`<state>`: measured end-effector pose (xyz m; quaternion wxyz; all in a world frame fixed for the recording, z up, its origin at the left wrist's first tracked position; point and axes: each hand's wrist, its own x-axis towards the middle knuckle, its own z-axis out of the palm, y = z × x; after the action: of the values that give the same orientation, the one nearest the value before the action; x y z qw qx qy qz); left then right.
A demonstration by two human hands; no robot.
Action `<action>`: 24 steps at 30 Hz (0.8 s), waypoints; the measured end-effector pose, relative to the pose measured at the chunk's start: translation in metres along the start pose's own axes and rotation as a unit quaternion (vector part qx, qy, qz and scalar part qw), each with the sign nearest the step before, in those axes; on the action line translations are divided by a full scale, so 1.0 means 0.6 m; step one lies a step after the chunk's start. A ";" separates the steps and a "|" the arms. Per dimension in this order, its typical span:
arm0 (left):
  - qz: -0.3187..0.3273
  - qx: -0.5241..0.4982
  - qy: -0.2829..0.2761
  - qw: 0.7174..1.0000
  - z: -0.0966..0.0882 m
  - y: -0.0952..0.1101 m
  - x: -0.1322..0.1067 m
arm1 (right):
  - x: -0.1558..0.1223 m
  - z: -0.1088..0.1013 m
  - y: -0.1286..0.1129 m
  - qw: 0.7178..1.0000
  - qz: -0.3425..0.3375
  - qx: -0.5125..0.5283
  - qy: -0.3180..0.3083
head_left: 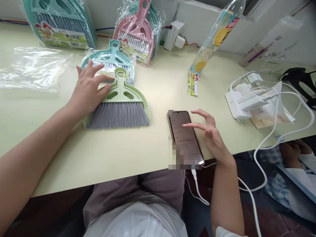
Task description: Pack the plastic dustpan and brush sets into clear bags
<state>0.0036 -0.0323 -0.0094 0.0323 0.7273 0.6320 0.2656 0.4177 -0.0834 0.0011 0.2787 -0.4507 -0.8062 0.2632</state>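
Note:
My left hand (90,87) rests with spread fingers over the left edge of a light green dustpan (148,113) and its matching hand brush (120,112), whose grey bristles point toward me. Just behind lies a wrapped blue dustpan set (115,49), partly covered by my fingers. Over a smartphone (184,131) lying on the table, my right hand (209,135) hovers with its index finger stretched across the lit screen. Whether that fingertip touches the glass I cannot tell. A white charging cable (195,177) runs from the phone's lower end.
Bagged teal dustpan sets (61,23) and a pink one (134,33) lean at the back. An empty plastic bag (34,67) lies left. A drink bottle (214,36), a small label (192,85) and a power strip (238,105) with looping cables are right. A seated person's hands (295,151) show at far right.

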 end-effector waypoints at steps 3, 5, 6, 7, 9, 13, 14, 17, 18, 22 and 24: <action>0.000 -0.005 0.010 1.000 -0.002 0.006 -0.001 | -0.005 -0.002 0.004 0.999 -0.002 0.027 0.020; -0.009 -0.007 0.014 1.000 -0.004 0.008 -0.001 | -0.011 -0.003 0.010 0.997 -0.021 0.062 0.051; -0.017 -0.007 0.012 1.000 -0.005 0.009 -0.001 | -0.013 -0.003 0.013 0.994 -0.032 0.081 0.064; -0.024 -0.006 0.012 1.000 -0.005 0.009 0.000 | -0.016 -0.003 0.014 0.992 -0.040 0.096 0.072; -0.034 -0.003 0.011 0.999 -0.006 0.010 0.001 | -0.018 -0.003 0.015 0.992 -0.040 0.100 0.066; -0.042 -0.009 0.005 0.999 -0.005 0.013 0.002 | -0.016 0.001 0.003 0.999 -0.005 0.023 0.023; -0.044 -0.012 0.002 0.999 -0.005 0.013 0.002 | -0.015 0.003 0.000 1.000 -0.001 0.006 0.016; -0.046 -0.015 -0.016 0.999 -0.004 0.009 0.003 | -0.012 0.005 -0.006 1.000 -0.003 -0.011 -0.006; -0.046 -0.015 -0.020 0.999 -0.003 0.007 0.004 | -0.012 0.004 -0.006 1.000 -0.004 -0.008 -0.012; -0.040 -0.012 -0.022 0.999 0.000 0.001 0.005 | -0.015 0.001 -0.005 0.999 -0.019 0.038 -0.024; -0.036 -0.011 -0.022 0.999 0.001 -0.001 0.005 | -0.017 0.000 -0.002 0.997 -0.024 0.068 -0.011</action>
<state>0.0036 -0.0294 -0.0092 0.0639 0.7093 0.6542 0.2546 0.4216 -0.0927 -0.0004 0.3063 -0.4088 -0.7997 0.3154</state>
